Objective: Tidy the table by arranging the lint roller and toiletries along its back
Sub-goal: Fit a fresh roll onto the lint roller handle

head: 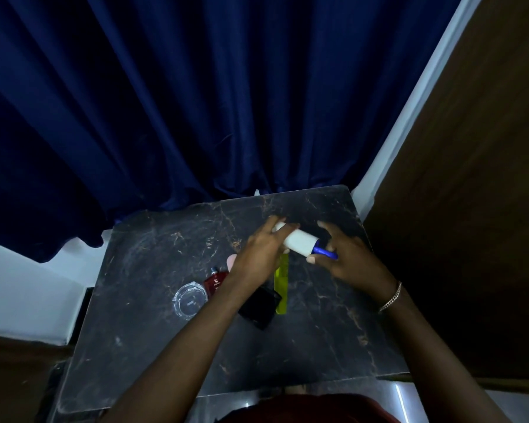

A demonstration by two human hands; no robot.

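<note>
Both my hands hold a lint roller (300,239) above the back middle of the dark marble table (165,346). My left hand (261,254) grips its white roll. My right hand (345,257) grips its blue handle. Below the hands lie a yellow-green comb (281,288), a black box (258,309), a red perfume bottle (216,283), a clear round lid or jar (190,300) and a pink item (231,261), partly hidden by my left wrist.
A dark blue curtain (196,102) hangs right behind the table's back edge. A brown wooden panel (471,209) stands along the right side. A white wall (19,294) is at the left.
</note>
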